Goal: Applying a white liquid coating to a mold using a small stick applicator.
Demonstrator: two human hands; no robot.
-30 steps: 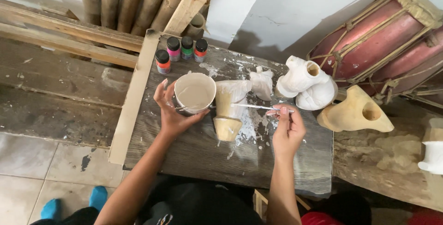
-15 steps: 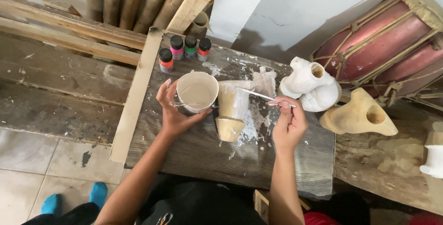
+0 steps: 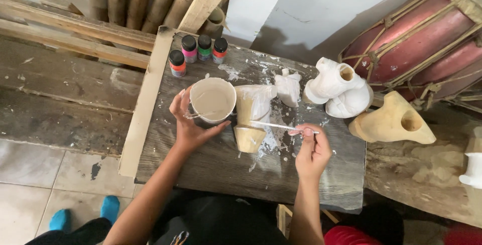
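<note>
The right hand (image 3: 312, 150) holds a thin paintbrush (image 3: 279, 126) in a closed pinch grip, its handle running leftward so the tip lies against the small wooden figure (image 3: 252, 116) standing at the middle of the worktop (image 3: 211, 167). The left hand (image 3: 188, 124) is closed around the side of a cup of pale paint (image 3: 212, 101), thumb at the near rim, holding it just left of the figure and touching or nearly touching it.

The figure looks partly coated: its upper, far portion is white, while the lower, near portion is bare tan wood. By that look the coat is roughly half on, with the near end left to cover. White splashes and drips mark the dark board around it, thickest to its right.

Beyond it, a smaller white piece (image 3: 289, 87) lies just to the far right, and two larger white carved pieces (image 3: 341, 92) sit at the right edge, seemingly coated all over. A bare tan carved piece (image 3: 391, 122) rests off the board to the right, unpainted. Four small paint bottles (image 3: 197, 50) with coloured bodies and dark caps stand at the far left corner, all capped. A red drum (image 3: 427, 39) leans against the wall at the far right.
</note>
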